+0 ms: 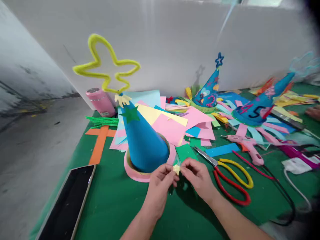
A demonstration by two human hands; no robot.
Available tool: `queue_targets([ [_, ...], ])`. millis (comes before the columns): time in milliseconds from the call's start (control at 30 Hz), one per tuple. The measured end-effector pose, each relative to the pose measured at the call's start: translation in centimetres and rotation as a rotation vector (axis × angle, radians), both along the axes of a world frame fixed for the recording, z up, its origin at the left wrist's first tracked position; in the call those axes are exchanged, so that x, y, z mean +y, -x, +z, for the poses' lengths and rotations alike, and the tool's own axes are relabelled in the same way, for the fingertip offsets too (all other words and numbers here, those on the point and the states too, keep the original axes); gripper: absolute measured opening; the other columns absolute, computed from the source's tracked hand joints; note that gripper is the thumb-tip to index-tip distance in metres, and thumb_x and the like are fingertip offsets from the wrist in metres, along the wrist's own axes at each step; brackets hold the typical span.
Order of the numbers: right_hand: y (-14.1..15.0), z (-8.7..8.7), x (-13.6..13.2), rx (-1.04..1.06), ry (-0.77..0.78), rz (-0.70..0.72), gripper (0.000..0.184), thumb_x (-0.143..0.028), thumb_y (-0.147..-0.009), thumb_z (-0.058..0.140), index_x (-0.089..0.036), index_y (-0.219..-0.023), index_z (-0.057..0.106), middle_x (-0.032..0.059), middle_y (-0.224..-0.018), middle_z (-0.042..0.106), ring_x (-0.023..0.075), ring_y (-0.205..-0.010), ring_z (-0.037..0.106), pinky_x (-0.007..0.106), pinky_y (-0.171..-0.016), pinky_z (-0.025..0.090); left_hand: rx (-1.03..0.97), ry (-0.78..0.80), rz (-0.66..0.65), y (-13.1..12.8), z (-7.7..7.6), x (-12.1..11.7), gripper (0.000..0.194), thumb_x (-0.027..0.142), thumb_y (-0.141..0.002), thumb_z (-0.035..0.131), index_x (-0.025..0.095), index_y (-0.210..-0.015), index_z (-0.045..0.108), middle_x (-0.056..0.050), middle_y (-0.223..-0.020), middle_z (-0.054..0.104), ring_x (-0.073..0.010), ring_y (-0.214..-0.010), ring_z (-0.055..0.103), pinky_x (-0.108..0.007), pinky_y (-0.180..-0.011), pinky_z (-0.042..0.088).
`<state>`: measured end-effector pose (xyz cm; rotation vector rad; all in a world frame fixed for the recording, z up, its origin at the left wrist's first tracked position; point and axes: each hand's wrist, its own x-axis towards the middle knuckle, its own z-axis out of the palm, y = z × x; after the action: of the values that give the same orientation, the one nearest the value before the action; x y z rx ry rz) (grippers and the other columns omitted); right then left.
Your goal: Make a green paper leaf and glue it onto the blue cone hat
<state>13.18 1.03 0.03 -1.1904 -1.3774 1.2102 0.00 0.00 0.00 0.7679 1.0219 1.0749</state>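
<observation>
Between my two hands is a small pale yellow paper star point(176, 169). Fingers of my left hand point(162, 181) pinch its left side, and the fingertips of my right hand point(196, 175) pinch its right edge. Just behind my left hand stands a blue paper cone hat point(147, 143) with a pink brim point(136, 175). A green star point(130, 114) sits near the cone's tip, below a yellow fringe point(122, 99). Above it rises a large yellow pipe-cleaner star point(112, 62). Scissors point(225, 170) with red and yellow handles lie right of my right hand.
A phone point(68, 200) lies at the table's left edge, with a pink bottle point(101, 101) farther back. Coloured paper sheets point(170, 126) spread behind the hat. Two decorated blue hats point(208, 91) stand at back right, near a pink glue gun point(246, 146) and cables.
</observation>
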Motion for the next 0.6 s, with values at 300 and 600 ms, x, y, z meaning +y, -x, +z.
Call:
queue_targets([
  [300,-0.33,-0.38,-0.22,0.008,-0.004,0.028,0.02,-0.024,-0.081,0.049,-0.016,-0.064,0.051,-0.0035,-0.057,0.045,0.0088,-0.053,0.038,0.021,-0.048,0.031,0.018,-0.006,0.027,-0.18,-0.09,-0.11,0.013,0.021,-0.07,0.062,0.016,-0.064,0.052,0.003,-0.055,0.054,-0.0075,-0.052,0.045,-0.017,-0.05,0.035],
  [600,-0.41,-0.17,-0.43,-0.019,-0.028,0.084,0.018,-0.021,-0.08,0.05,-0.016,-0.062,0.051,-0.0042,-0.055,0.043,0.0082,-0.05,0.035,0.021,-0.046,0.028,-0.004,-0.036,-0.029,0.17,0.14,-0.11,0.017,0.028,-0.075,0.059,0.015,-0.064,0.054,0.002,-0.058,0.051,-0.0098,-0.056,0.046,-0.021,-0.055,0.037],
])
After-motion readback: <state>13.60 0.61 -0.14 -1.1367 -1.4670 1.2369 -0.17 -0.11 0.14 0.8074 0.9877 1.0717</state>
